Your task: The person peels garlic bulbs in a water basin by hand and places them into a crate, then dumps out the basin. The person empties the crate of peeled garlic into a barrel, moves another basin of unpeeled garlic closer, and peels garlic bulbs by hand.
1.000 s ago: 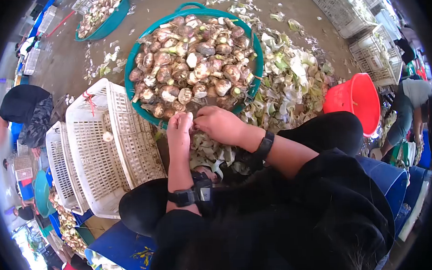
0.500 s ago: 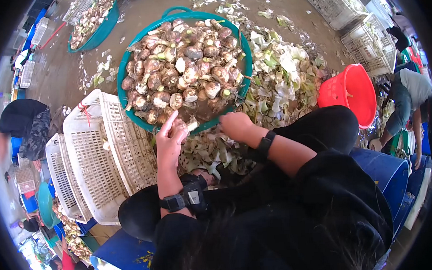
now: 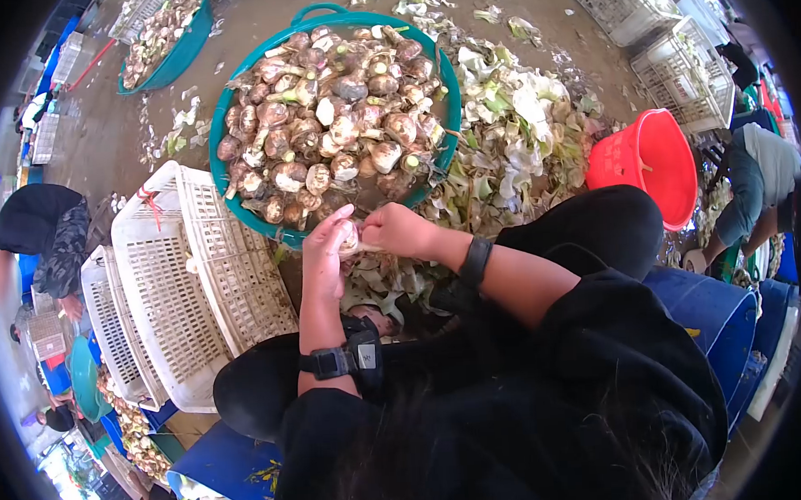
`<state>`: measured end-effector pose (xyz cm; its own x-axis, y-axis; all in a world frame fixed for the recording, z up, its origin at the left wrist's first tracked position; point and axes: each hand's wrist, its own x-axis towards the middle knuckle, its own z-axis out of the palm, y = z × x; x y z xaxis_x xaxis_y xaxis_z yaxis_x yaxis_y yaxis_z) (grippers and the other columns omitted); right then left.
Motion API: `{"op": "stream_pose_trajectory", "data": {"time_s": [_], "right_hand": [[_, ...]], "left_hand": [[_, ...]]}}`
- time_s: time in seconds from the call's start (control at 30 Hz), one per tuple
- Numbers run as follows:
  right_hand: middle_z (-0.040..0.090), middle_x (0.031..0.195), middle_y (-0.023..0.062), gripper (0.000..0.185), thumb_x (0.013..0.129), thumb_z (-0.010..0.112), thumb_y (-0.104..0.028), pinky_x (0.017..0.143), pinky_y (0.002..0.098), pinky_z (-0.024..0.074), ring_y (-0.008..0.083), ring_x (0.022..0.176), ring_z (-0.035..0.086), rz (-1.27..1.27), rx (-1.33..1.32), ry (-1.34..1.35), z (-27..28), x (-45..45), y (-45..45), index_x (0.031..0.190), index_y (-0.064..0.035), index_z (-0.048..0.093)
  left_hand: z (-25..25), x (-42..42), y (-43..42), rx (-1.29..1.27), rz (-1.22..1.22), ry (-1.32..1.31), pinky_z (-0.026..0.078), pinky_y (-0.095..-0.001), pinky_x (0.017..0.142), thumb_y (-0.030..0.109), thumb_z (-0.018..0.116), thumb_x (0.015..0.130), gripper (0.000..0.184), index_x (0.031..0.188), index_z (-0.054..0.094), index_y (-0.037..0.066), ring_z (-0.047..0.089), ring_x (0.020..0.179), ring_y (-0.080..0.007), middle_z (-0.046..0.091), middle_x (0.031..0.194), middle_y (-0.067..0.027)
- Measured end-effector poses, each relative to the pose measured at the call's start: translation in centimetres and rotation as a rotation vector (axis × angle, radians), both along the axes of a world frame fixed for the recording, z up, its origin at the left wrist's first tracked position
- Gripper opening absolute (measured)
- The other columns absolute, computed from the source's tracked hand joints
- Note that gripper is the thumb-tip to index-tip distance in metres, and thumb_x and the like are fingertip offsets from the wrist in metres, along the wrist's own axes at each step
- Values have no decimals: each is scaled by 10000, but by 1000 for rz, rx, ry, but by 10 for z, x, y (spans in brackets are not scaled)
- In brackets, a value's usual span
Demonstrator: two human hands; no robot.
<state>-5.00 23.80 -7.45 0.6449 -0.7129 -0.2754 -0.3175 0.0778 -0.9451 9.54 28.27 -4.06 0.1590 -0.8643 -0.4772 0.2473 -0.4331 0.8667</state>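
Observation:
In front of my knees, my left hand [image 3: 322, 258] is closed around a pale bulb [image 3: 350, 238] with purplish streaks. My right hand [image 3: 400, 230] is a fist whose thumb and fingers pinch at the bulb's right side; exactly what part they grip is hidden. Just beyond both hands sits a green tub [image 3: 453, 96] heaped with brown and white bulbs [image 3: 323, 119], many with cut stems and muddy skins. Loose leafy peelings [image 3: 512, 147] lie beside the tub and below my hands.
White slatted crates [image 3: 164, 269] stand at my left. A red bucket [image 3: 625, 164] lies tilted at the right, near blue drums [image 3: 703, 313]. Another green tub of bulbs [image 3: 191, 54] is at the far left. People bend over at the left [image 3: 42, 225] and right [image 3: 764, 176].
My right hand has moved left to meet my left hand at the bulb. The left hand's raised index finger has curled round the bulb, and the view has shifted slightly.

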Motion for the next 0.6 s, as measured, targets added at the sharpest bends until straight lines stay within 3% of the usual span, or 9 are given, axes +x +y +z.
{"op": "stream_pose_trajectory", "data": {"time_s": [0.03,0.07,0.2,0.23,0.27,0.37,0.43,0.53,0.6], "right_hand": [[598,644,71,276,823,499,-224,484,317,443,193,567,591,-73,513,-133,8,-2,-3,728,11,607],[577,632,35,326,860,475,-260,473,309,419,181,567,571,-42,669,-150,16,-9,-3,734,12,606],[540,604,81,244,864,470,-187,501,298,447,156,539,557,-69,670,-306,32,-13,-3,779,4,596],[548,602,91,267,849,490,-212,496,313,433,159,549,559,-48,185,-224,24,-10,-1,748,9,600],[556,600,101,293,834,510,-238,491,327,420,162,560,561,-31,-296,-134,17,-7,1,718,14,604],[530,583,122,249,805,557,-216,496,335,428,149,530,537,-229,-364,-110,12,-4,3,717,13,600],[546,604,32,220,848,541,-199,456,271,399,112,498,472,-285,515,-86,18,-12,-8,752,-12,602],[526,651,-28,213,864,538,-242,442,211,387,76,509,449,-272,748,-178,0,-23,-18,842,-34,579],[502,674,-18,239,853,561,-260,438,203,396,75,520,440,-246,877,-521,8,-25,-20,933,-37,534]], "left_hand": [[2,-2,-2,-33,-5,70,433,-218,701,85,531,809,308,1096,568,-22,546,776,-99,595,931,-59],[5,-3,-3,-39,-7,71,433,-218,701,85,531,809,308,1096,568,-22,546,776,-99,595,931,-59],[17,4,-2,-118,-67,28,433,-220,720,139,483,851,365,1186,503,-6,530,770,-102,574,939,-53],[20,7,-2,-42,-99,-7,431,-218,730,159,470,864,382,1211,481,-1,526,778,-97,571,939,-52],[25,5,-5,167,-229,-320,430,-227,748,200,516,854,447,1245,439,-1,514,792,-91,565,942,-50],[20,-1,6,4,-447,-536,429,-244,763,214,596,805,548,1265,399,-11,506,807,-96,567,935,-61],[24,-12,13,-71,-445,-592,428,-268,782,152,666,729,621,1271,398,11,519,861,-149,555,1006,-107],[23,-18,19,-382,-428,-711,398,-315,883,29,681,651,744,1318,360,108,484,1080,-282,435,1241,-184],[8,-12,18,-482,-433,-814,386,-323,911,31,676,662,747,1326,344,111,456,1125,-289,428,1259,-185]]}}
